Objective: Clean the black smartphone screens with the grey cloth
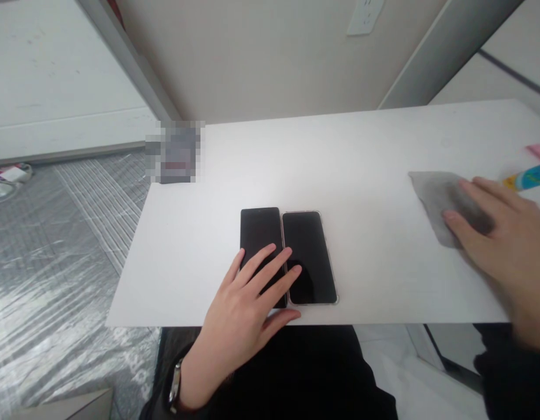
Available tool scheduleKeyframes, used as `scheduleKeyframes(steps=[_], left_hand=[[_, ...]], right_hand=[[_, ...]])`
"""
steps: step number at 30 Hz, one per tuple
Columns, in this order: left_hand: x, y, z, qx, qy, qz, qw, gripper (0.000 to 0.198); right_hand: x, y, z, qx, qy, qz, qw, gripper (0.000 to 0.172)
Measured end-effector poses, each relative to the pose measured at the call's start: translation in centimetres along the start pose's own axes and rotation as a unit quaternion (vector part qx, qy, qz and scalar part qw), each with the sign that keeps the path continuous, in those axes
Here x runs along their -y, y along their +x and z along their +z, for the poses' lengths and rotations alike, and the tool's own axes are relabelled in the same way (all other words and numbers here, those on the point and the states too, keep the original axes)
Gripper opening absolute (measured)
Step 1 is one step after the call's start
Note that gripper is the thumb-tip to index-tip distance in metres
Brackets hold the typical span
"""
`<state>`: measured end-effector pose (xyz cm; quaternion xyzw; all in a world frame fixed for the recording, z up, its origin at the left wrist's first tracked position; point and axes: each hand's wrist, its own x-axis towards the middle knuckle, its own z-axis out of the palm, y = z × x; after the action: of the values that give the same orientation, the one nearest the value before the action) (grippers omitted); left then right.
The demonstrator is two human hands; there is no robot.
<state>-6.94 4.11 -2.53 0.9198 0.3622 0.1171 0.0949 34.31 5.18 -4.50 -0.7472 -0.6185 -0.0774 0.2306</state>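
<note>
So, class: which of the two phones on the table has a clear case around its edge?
The right phone, with a pale clear rim; the left phone is plain black to its edges.

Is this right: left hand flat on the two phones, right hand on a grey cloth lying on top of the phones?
Not quite. The grey cloth lies on the white table well to the right of the two phones, not on them. The left hand rests flat on the phones and the right hand presses the cloth. The head view shows it.
</note>
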Motion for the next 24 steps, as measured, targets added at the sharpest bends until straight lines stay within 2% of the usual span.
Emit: scheduleKeyframes(steps=[2, 4, 8, 10, 11, 14, 17, 20, 24], left_hand=[[0.0, 0.1, 0.0, -0.002, -0.020, 0.002, 1.000, 0.050], [0.0, 0.1, 0.0, -0.004, -0.028, -0.002, 1.000, 0.051], [0.1, 0.1, 0.0, -0.002, -0.033, -0.011, 0.999, 0.052], [0.2, 0.1, 0.0, -0.005, -0.041, -0.026, 0.999, 0.060], [0.2, 0.1, 0.1, -0.010, -0.048, -0.034, 0.998, 0.065], [0.3, 0.1, 0.5, -0.037, -0.066, -0.047, 0.996, 0.075], [0.3, 0.0, 0.9, -0.056, -0.082, -0.061, 0.993, 0.083], [0.3, 0.0, 1.0, -0.049, -0.106, -0.073, 0.990, 0.099], [0.3, 0.2, 0.8, -0.037, -0.108, -0.062, 0.991, 0.095]], right_hand=[[-1.1, 0.3, 0.0, 0.041, 0.012, 0.003, 0.999, 0.070], [-0.4, 0.0, -0.4, 0.063, 0.016, 0.008, 0.998, 0.058], [4.5, -0.6, -1.2, 0.034, 0.044, -0.022, 0.998, 0.046], [7.8, -0.9, -0.7, 0.042, 0.095, -0.087, 0.991, 0.041], [9.4, -1.2, -0.3, 0.066, 0.121, -0.128, 0.982, 0.038], [13.8, -2.7, 1.1, 0.134, 0.181, -0.273, 0.935, 0.044], [15.9, -4.9, 1.6, 0.188, 0.167, -0.382, 0.889, 0.063], [15.5, -5.5, 1.3, 0.198, 0.127, -0.429, 0.872, 0.084], [14.2, -3.4, 1.3, 0.200, 0.106, -0.415, 0.881, 0.086]])
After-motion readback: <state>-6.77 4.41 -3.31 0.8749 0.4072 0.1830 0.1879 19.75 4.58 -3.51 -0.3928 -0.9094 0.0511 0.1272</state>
